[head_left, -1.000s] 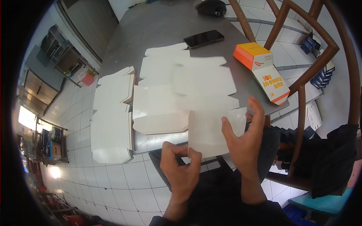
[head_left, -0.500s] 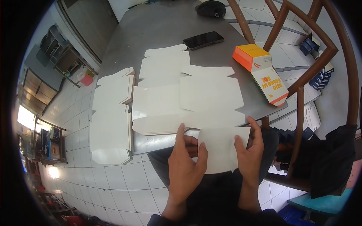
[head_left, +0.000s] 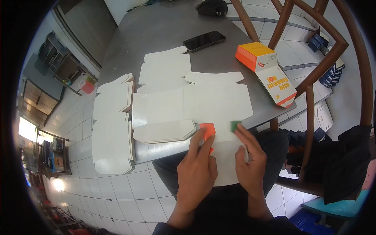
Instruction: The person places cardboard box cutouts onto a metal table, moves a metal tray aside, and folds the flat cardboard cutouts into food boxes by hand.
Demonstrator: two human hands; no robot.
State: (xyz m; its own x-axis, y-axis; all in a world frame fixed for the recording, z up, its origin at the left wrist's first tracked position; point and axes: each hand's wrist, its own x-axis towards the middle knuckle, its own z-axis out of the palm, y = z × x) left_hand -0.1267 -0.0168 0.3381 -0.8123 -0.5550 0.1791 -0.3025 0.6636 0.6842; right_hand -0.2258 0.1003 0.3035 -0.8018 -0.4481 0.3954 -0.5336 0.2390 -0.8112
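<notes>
A white cardboard box blank [head_left: 226, 164] lies over my lap at the table's near edge, its plain inner side up. Two of its small flaps are turned inward and show their printed side, an orange flap [head_left: 207, 130] on the left and a green flap [head_left: 235, 125] on the right. The fingers of my left hand [head_left: 197, 166] are bent over the orange flap. With its fingertips, my right hand [head_left: 250, 164] presses the green flap, while its thumb rests on the blank's right edge.
Stacked flat blanks [head_left: 160, 103] lie on the grey table [head_left: 129, 51], with another stack [head_left: 111, 125] at its left edge. A folded yellow and orange box [head_left: 276, 84] stands at the right. Farther back are a phone [head_left: 204, 40] and a black cap [head_left: 212, 8]. A wooden chair [head_left: 309, 117] stands at right.
Both hands have moved from holding the blank's sides to its flaps. The orange and green flaps are now folded inward. The view has shifted slightly.
</notes>
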